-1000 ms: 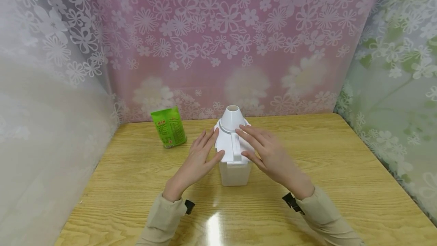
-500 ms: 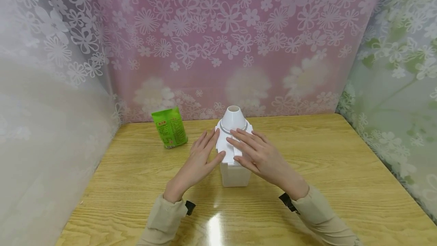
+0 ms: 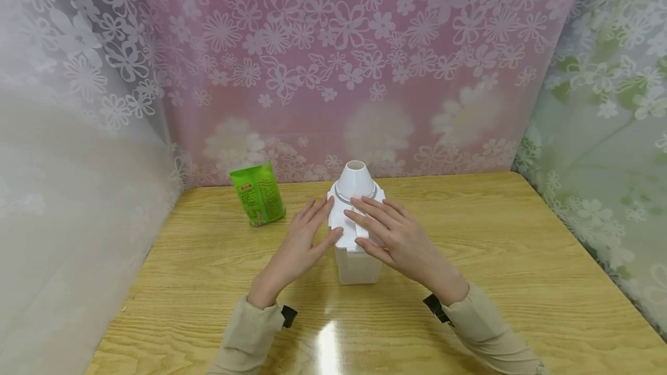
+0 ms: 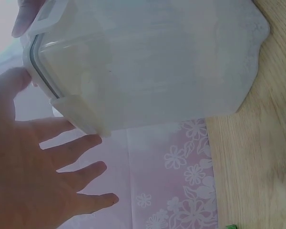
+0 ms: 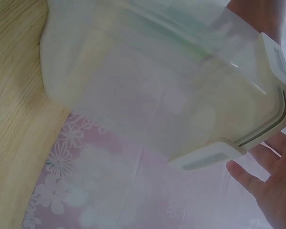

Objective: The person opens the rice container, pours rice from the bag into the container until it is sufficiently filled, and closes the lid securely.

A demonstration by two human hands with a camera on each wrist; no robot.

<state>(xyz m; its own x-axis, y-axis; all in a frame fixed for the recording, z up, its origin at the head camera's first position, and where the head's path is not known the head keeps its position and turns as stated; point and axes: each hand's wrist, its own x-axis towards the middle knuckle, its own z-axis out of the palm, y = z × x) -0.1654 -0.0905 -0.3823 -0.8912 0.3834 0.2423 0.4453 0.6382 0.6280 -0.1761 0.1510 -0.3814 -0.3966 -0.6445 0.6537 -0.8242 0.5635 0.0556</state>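
A tall translucent storage container stands upright on the table, its white lid carrying a cone-shaped spout. My left hand lies along the lid's left edge with straight, spread fingers; in the left wrist view the thumb and index finger touch the rim by a side latch. Across the lid's right half, my right hand extends its fingers over the handle strip and hides most of it. The right wrist view shows another latch folded down against the container wall, near a fingertip.
A green printed packet stands at the back left of the wooden table. Floral curtains hang behind and on both sides. Black straps sit at the sleeve cuffs.
My right hand has slid left and inward across the lid, covering its handle strip. The left hand, the container and the packet stay in place.
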